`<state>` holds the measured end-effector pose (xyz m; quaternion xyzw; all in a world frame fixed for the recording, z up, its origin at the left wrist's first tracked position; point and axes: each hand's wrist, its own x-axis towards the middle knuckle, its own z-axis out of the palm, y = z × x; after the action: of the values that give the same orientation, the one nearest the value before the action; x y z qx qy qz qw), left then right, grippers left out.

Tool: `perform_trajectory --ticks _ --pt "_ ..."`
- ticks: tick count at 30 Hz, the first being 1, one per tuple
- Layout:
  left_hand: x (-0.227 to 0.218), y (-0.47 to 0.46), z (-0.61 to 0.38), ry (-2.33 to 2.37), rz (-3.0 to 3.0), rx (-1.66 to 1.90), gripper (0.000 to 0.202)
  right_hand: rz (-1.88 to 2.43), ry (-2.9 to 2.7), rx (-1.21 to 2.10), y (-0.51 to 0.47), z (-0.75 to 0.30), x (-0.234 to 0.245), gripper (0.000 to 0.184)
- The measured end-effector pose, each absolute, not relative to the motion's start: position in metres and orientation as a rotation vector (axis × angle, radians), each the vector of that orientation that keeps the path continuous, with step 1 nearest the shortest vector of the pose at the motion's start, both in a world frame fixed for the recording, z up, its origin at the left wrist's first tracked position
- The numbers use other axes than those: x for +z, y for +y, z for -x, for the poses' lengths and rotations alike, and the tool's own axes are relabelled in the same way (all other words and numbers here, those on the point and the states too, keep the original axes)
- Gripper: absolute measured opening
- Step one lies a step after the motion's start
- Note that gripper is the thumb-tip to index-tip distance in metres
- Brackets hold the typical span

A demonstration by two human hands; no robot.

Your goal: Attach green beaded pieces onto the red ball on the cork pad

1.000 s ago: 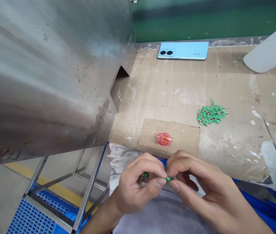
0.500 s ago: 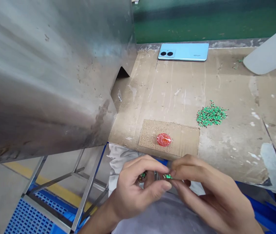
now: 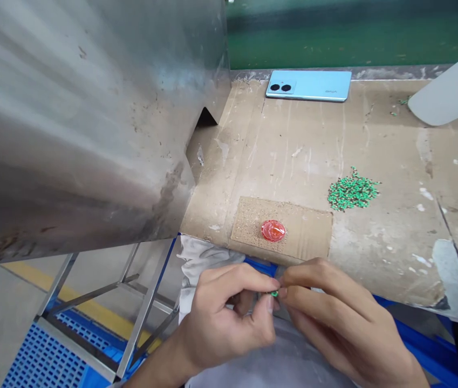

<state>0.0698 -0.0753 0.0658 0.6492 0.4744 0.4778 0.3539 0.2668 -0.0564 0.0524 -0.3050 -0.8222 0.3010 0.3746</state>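
Fingertips of my left hand and my right hand meet just in front of the table's near edge. Between them a tiny green part shows, mostly covered by the fingers. Both hands are closed in a pinch around it. The curled fingers of my left hand hide its palm. Beyond the hands, a shiny red oval thing, perhaps a small dish, rests on a cardboard piece. To its right lies a pile of small green parts with brownish ends.
A light blue phone lies at the back of the cardboard-covered table. At the right back is a white cylinder. A large metal housing fills the left, above a metal frame and a blue perforated plastic surface.
My fingertips have closed in on the green part, covering more of it. My left thumb has bent inward, and the green bits seen inside my left hand are now hidden.
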Motion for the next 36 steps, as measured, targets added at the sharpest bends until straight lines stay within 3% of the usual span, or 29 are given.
perform_trajectory --ticks 19,36 --pt "0.063 -0.079 -0.07 1.147 -1.278 1.135 0.009 0.776 -1.997 0.84 -0.054 -0.264 0.054 0.029" --pt "0.059 -0.075 -0.077 1.255 -1.327 1.142 0.016 0.706 -2.029 0.671 -0.057 -0.264 0.046 0.021"
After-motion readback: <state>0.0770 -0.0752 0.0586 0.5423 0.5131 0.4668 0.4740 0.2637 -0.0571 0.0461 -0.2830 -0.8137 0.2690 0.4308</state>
